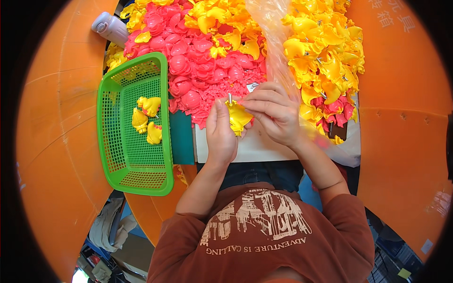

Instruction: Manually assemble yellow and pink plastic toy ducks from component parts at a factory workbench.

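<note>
Since that yellow shell [239, 118] is mid-frame, clamped in the fingers of the left hand [222, 140], while the right hand [277, 114] pinches at its edge, fingers together, a sloppy tilt could probably dump its metal pin [230, 98] into the upper-middle pink pile [191, 70].

Pale capitals [258, 250] stand upside down on the brown T-shirt [255, 262], lower centre; pale Chinese characters [386, 20] mark the orange panel [401, 137], upper right.

Lilac bottle [111, 29], orange panels [52, 113].
</note>
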{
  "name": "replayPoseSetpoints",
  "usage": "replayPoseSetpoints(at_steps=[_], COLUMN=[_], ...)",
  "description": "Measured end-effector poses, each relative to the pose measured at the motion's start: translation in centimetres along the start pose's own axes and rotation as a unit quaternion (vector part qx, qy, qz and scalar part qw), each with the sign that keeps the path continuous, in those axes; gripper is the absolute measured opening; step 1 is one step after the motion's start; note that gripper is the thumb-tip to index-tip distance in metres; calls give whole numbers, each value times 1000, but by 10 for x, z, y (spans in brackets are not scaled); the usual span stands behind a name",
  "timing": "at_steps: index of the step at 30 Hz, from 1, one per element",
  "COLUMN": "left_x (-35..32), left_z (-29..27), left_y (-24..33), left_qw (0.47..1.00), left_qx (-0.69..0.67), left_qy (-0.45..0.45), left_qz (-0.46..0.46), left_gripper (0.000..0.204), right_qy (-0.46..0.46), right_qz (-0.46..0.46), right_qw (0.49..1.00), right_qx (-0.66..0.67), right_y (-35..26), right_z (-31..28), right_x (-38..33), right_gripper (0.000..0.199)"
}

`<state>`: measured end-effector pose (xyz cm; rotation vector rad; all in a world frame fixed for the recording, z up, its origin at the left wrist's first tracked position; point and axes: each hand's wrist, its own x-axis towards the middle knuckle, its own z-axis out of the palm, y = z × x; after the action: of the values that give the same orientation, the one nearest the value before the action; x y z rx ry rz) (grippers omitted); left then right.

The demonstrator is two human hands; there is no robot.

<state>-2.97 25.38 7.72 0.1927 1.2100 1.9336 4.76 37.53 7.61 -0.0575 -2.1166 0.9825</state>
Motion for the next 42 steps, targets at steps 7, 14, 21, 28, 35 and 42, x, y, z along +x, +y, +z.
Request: replayPoseSetpoints(at_steps=[7, 14, 21, 28, 35, 42], left_x=[1, 6, 19, 23, 24, 13], left_z=[-7, -22, -43, -45, -19, 0], left_y=[-3, -4, 3, 3, -3, 5], left_qw=[999, 994, 988, 993, 977, 952], left_qx=[37, 94, -88, -72, -207, -300], left_qy=[10, 28, 124, 97, 46, -47], left_qz=[23, 54, -9, 0, 13, -37], left_gripper=[39, 38, 34, 41, 42, 45], right_qy=[-68, -94, -24, -135, -67, -16], right_qz=[119, 168, 122, 223, 388, 215], right_qw=[989, 976, 992, 962, 862, 974], right_qx=[55, 99, 3, -87, 319, 75], right_y=[1, 8, 53, 42, -21, -23], right_z=[1, 15, 39, 32, 13, 14], right_x=[1, 5, 44, 58, 5, -8], right_gripper=[17, 15, 30, 15, 18, 10])
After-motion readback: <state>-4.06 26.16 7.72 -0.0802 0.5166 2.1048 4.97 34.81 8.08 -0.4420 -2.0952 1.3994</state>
